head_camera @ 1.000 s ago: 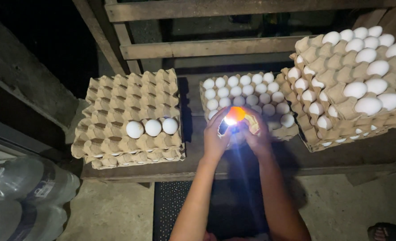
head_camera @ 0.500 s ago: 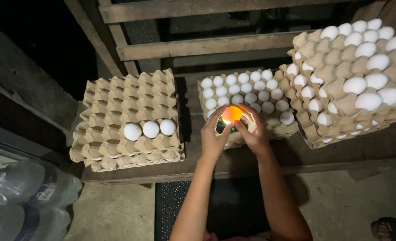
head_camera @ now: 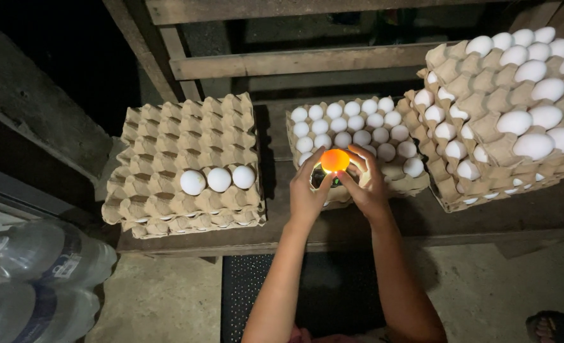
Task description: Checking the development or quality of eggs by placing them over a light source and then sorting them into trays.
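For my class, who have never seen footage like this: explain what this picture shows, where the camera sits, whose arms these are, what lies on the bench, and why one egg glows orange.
The picture comes from a camera worn on a person's head, looking down, so the two bare arms reaching up from the bottom edge are that person's own. The left hand and right hand together hold one glowing egg; it shines orange because a light, mostly hidden by the fingers, is lit beneath it. On the wooden bench lie cardboard egg trays: a left stack with only three white eggs, a middle tray nearly full, and a tilted right stack with many eggs. Plastic bottles lie at lower left.
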